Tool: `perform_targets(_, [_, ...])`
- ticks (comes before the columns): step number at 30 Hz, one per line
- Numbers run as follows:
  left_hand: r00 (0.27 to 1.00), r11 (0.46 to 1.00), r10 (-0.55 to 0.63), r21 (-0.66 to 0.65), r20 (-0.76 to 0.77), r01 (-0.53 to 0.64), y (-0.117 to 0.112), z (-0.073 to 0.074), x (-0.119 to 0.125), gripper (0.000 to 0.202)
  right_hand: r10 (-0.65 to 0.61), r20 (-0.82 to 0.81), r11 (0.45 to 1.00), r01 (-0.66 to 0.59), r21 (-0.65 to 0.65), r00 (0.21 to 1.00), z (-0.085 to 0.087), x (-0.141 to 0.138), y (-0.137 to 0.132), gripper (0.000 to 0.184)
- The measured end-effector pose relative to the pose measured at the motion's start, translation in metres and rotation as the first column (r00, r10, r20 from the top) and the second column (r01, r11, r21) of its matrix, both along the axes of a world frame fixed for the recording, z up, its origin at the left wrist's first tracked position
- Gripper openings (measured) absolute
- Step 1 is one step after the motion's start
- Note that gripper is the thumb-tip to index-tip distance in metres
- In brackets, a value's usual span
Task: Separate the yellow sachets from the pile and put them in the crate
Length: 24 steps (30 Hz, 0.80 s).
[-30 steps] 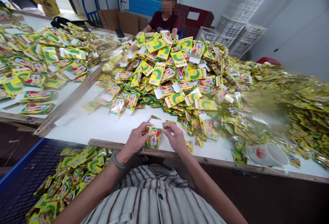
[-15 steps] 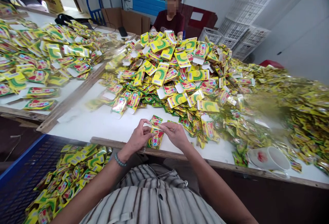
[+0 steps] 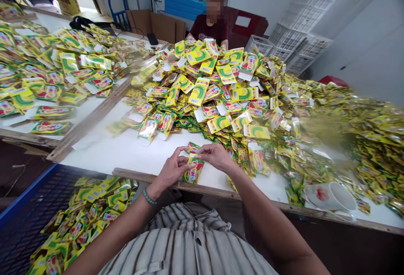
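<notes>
Near the table's front edge, my left hand grips the side of a small yellow and green printed box with its thumb on the front. My right hand is at the top end of that box, thumb and fingers pinched together there. Whether those fingers hold the box's flap or something else is hard to make out. A green and yellow sachet shows just beyond the box, partly hidden by my fingers. Behind my hands rises a heap of similar boxes, several with white flaps open.
To the right spread many small sachets, with a white cup on its side by the edge. A blue crate of boxes stands lower left. Wooden strips border the table. Across it sits a person.
My right hand has shifted slightly up at the box's top end, with its fingers over the opening. The left hand keeps its grip. The view has moved a little.
</notes>
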<state>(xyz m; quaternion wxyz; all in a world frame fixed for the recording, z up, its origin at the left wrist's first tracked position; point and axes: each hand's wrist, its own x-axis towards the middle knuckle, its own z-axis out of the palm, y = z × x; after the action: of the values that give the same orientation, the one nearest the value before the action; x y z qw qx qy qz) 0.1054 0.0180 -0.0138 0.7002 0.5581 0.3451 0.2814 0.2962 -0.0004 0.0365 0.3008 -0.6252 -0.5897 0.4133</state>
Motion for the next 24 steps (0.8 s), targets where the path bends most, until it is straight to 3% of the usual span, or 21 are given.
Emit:
perform_targets(8, [0.999, 0.994, -0.012, 0.104, -0.04, 0.016, 0.0, -0.003, -0.001, 0.051, 0.126, 0.075, 0.987, -0.132, 0.086, 0.989, -0.003, 0.008, -0.006, 0.011])
perform_targets(11, [0.999, 0.989, -0.016, 0.144, -0.037, 0.021, -0.001, -0.005, 0.0, 0.043, 0.128, 0.146, 0.968, -0.155, 0.199, 0.981, -0.006, 0.007, -0.011, 0.01])
perform_targets(15, [0.998, 0.974, 0.047, 0.223, -0.037, -0.038, -0.004, -0.007, -0.002, 0.033, 0.048, 0.349, 0.899, -0.193, 0.392, 0.936, -0.011, -0.005, -0.021, 0.007])
perform_targets(18, [0.992, 0.947, 0.089, 0.318, -0.093, -0.055, -0.005, -0.005, -0.005, 0.026, -0.029, 0.438, 0.863, -0.199, 0.465, 0.898, -0.018, -0.017, -0.03, 0.01])
perform_targets(21, [0.986, 0.939, 0.079, 0.342, -0.144, -0.025, -0.006, -0.006, -0.001, 0.027, -0.105, 0.443, 0.839, -0.16, 0.521, 0.89, -0.025, -0.026, -0.038, 0.018])
perform_targets(24, [0.989, 0.965, 0.032, 0.261, -0.148, 0.008, -0.003, 0.0, 0.005, 0.033, -0.138, 0.33, 0.836, -0.069, 0.545, 0.934, -0.03, -0.028, -0.044, 0.02])
